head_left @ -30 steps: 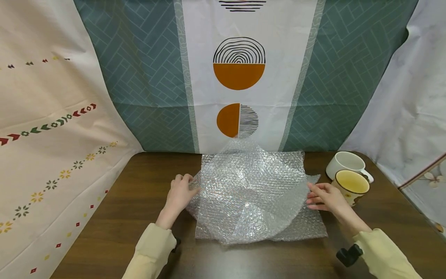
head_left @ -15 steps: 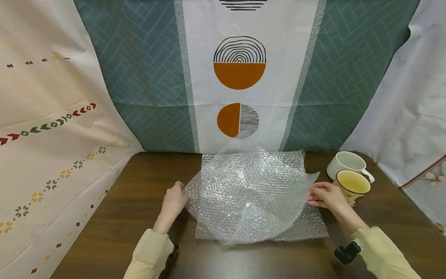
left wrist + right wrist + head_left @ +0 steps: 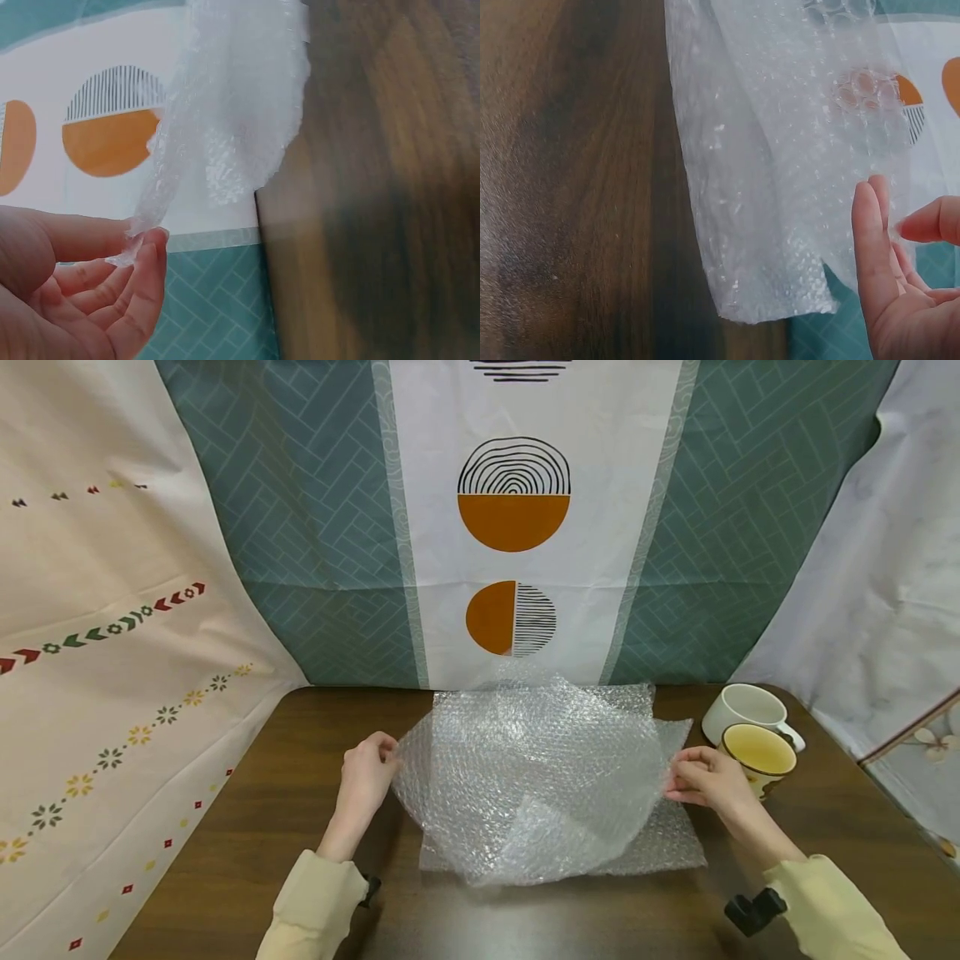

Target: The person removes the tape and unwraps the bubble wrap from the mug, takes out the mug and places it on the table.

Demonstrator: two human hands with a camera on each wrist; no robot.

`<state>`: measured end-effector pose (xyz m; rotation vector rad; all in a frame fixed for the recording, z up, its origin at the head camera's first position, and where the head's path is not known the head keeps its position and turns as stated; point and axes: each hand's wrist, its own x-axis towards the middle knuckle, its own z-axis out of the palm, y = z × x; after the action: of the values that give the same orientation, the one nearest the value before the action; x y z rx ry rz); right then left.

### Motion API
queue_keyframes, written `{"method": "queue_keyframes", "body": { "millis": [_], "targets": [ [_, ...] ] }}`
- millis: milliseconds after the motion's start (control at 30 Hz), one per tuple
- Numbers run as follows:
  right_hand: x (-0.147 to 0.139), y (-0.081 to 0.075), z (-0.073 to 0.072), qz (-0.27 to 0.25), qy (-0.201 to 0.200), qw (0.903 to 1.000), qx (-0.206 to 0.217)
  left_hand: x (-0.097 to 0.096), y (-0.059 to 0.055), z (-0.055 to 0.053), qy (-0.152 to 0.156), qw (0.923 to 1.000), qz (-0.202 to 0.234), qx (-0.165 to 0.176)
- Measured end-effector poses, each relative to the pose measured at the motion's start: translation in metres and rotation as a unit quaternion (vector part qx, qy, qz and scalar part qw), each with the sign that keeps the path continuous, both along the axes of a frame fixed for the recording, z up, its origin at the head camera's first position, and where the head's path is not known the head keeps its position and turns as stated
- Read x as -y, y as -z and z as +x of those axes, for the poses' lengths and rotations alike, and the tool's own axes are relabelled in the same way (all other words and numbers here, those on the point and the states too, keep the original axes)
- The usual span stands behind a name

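Clear bubble wrap (image 3: 540, 760) lies over the middle of the table in overlapping layers, the top one turned askew to the squarer piece (image 3: 667, 852) beneath. At its left corner my left hand (image 3: 367, 777) pinches the top layer, lifting it off the table; the left wrist view shows the corner between thumb and fingertips of the left hand (image 3: 97, 285). My right hand (image 3: 708, 781) holds the right edge of the top layer between thumb and fingers. In the right wrist view, the right hand (image 3: 907, 277) has its thumb close to its straight fingers at the sheet.
To the right of my right hand stand a yellow cup (image 3: 757, 760) and, behind it, a white mug (image 3: 738, 710). The dark wooden table (image 3: 247, 827) ends at a hanging patterned cloth (image 3: 330, 527) at the back.
My left hand has closed on the bubble wrap's left corner and drawn it leftward and up. The right hand's fingers have come together on the right edge, and the top layer has lifted slightly.
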<state>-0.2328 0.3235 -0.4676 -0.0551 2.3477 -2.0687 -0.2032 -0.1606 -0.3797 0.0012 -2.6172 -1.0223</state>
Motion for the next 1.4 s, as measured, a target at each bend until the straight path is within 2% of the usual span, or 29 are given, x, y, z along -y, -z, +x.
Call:
{"method": "queue_keyframes", "body": {
  "millis": [67, 167, 300, 400, 533, 667, 767, 900, 1033, 1200, 1400],
  "targets": [
    [-0.004, 0.01, -0.003, 0.004, 0.018, 0.9998, 0.009, 0.0, -0.002, -0.002, 0.004, 0.9999, 0.003, -0.011],
    [-0.005, 0.008, 0.002, -0.012, -0.004, 0.9999, 0.011, -0.001, -0.004, -0.006, 0.019, 0.9993, 0.009, -0.03],
    [0.002, -0.014, 0.017, -0.003, -0.059, 0.9976, 0.035, -0.003, -0.01, -0.013, 0.033, 0.9978, 0.027, -0.051],
    [0.015, -0.041, 0.034, 0.033, -0.089, 0.9937, 0.06, -0.005, -0.015, -0.018, 0.043, 0.9964, 0.039, -0.061],
    [0.031, -0.076, 0.055, 0.053, -0.138, 0.9858, 0.08, -0.006, -0.021, -0.024, 0.058, 0.9945, 0.051, -0.071],
    [0.036, -0.091, 0.063, 0.056, -0.195, 0.9751, 0.088, -0.007, -0.024, -0.033, 0.071, 0.9929, 0.06, -0.074],
    [0.035, -0.095, 0.064, 0.069, -0.227, 0.967, 0.091, -0.006, -0.023, -0.04, 0.076, 0.9926, 0.065, -0.069],
    [0.031, -0.092, 0.063, 0.096, -0.241, 0.9608, 0.098, -0.004, -0.015, -0.046, 0.072, 0.9943, 0.067, -0.042],
    [0.03, -0.089, 0.059, 0.108, -0.23, 0.9613, 0.107, 0.002, -0.002, -0.046, 0.063, 0.9961, 0.061, 0.005],
    [0.028, -0.087, 0.052, 0.108, -0.203, 0.965, 0.126, 0.009, 0.011, -0.043, 0.067, 0.9953, 0.051, 0.049],
    [0.029, -0.093, 0.05, 0.134, -0.158, 0.9704, 0.125, 0.009, 0.016, -0.038, 0.069, 0.9917, 0.03, 0.104]
  ]
}}
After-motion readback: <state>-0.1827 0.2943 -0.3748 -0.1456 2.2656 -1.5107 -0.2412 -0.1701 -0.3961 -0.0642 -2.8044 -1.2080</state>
